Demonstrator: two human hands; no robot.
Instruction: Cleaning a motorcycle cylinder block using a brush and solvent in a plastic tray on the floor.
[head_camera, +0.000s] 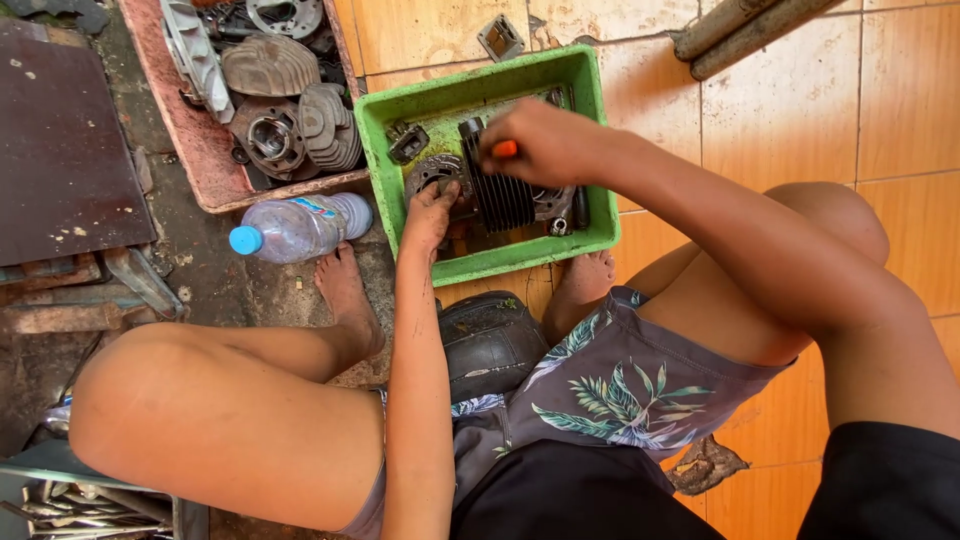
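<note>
A green plastic tray (595, 100) sits on the floor between my feet. Inside it lies a dark finned engine cylinder (498, 195) with other greasy metal parts. My left hand (432, 212) presses on a round toothed metal part (432, 172) at the cylinder's left side. My right hand (545, 143) is closed around an orange-handled tool (505, 149), held over the top of the cylinder. The tool's tip is hidden by my hand and the cylinder.
A reddish tray (190, 140) with several engine parts stands at the upper left. A plastic bottle with a blue cap (300, 226) lies beside the green tray. Metal pipes (740, 30) lie at the upper right. Rusty scrap (60, 150) lines the left edge; a rag (705, 465) lies near my thigh.
</note>
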